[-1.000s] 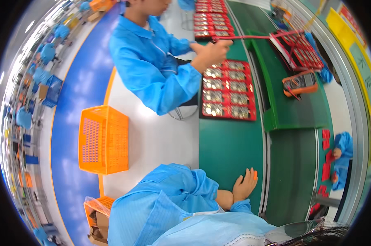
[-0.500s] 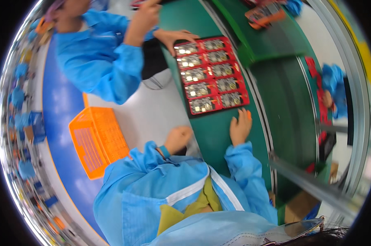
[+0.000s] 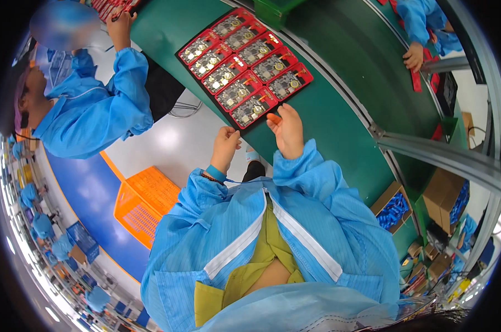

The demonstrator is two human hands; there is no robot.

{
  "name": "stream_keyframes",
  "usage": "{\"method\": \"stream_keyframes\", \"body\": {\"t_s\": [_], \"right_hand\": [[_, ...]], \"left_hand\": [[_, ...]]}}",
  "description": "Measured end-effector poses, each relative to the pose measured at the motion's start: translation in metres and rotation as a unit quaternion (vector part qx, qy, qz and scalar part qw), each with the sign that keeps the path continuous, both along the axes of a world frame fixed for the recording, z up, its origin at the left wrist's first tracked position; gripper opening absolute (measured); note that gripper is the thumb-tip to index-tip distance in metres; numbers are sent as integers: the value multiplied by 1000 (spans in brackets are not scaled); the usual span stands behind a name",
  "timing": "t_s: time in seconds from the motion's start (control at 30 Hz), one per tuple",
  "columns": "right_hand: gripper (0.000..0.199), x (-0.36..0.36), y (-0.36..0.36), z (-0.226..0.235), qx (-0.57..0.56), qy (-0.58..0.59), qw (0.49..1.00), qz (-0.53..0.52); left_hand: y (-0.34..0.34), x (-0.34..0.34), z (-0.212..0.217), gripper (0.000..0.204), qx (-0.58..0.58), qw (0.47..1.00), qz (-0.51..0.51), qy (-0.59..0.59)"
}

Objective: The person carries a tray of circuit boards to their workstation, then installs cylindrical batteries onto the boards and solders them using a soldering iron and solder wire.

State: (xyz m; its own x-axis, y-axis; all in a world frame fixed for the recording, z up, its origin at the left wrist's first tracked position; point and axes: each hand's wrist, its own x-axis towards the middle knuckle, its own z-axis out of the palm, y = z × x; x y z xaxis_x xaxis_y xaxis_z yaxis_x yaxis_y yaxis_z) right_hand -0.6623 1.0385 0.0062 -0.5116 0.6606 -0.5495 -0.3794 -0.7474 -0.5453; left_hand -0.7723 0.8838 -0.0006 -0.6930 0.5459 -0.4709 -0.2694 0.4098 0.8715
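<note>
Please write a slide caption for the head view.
Left hand and right hand near a red tray of circuit boards on a green workbench.

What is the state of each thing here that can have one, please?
Red tray: flat on the green table, ten boards in it
Left hand: curled, near the tray's corner
Right hand: partly open, beside the tray
Blue jacket: front open
Cardboard box: open, blue items inside

This is an electronics workshop, with circuit boards (image 3: pixel 238 93) on a green workbench (image 3: pixel 334 128) just beyond the right hand (image 3: pixel 289 133) and a blue-coated co-worker (image 3: pixel 95 119) past the left hand (image 3: pixel 224 148).
</note>
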Motion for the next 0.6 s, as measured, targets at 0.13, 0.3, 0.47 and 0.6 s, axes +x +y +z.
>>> {"method": "stream_keyframes", "body": {"t_s": [0.13,0.3,0.47,0.6], "right_hand": [[36,11,19,-23,-69,-20,997,-31],[13,-10,24,-14,133,-114,975,135],[14,-18,36,-25,150,-78,975,146],[12,-12,52,-36,124,-43,985,109]], "left_hand": [[6,6,-3,21,8,999,16,-48],[2,-10,11,16,50,993,15,-102],[5,-34,18,15,41,998,-15,-37],[45,-97,35,16,94,983,-14,157]]}}
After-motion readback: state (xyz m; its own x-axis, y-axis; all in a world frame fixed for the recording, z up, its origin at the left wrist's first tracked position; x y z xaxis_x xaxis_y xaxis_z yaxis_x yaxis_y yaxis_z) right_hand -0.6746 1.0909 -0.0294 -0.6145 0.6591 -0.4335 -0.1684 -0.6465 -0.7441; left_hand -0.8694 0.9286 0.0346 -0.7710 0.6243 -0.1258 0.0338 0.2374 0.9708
